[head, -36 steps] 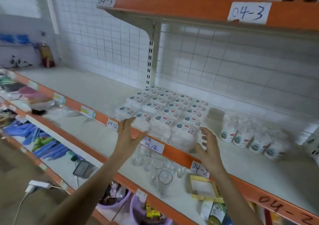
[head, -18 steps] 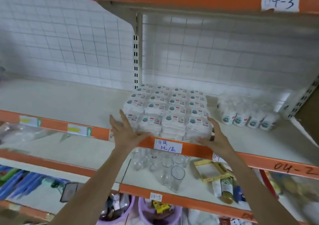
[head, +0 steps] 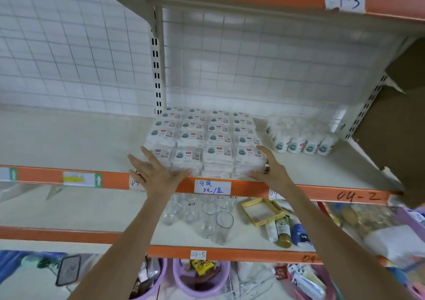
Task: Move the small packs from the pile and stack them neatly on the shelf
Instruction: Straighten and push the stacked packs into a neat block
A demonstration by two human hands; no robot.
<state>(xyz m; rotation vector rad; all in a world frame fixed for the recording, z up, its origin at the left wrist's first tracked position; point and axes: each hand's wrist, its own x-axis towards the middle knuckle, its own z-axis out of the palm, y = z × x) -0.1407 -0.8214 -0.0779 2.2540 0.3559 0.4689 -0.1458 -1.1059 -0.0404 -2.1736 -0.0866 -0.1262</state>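
A: Where are the packs (head: pixel 205 142) found?

B: They are stacked in a neat block on the shelf (head: pixel 76 138), between the two hands. The left hand (head: pixel 158 173) is laid flat at the block's front left corner, fingers spread and unclenched, nothing gripped. The thumb is stretched rightward along the bottom of the front row.

A: And the right hand (head: pixel 270 169)?

B: It is pressed against the block's right front corner, fingers extended, nothing enclosed. A ring is seen on one finger.

A: What is seen beyond the right fingers?

B: A row of tubs (head: pixel 303 144) is set just right of the block. Below the fingers, a price tag (head: pixel 212 187) is stuck on the orange edge, and glasses (head: pixel 208 216) are kept on the lower shelf.
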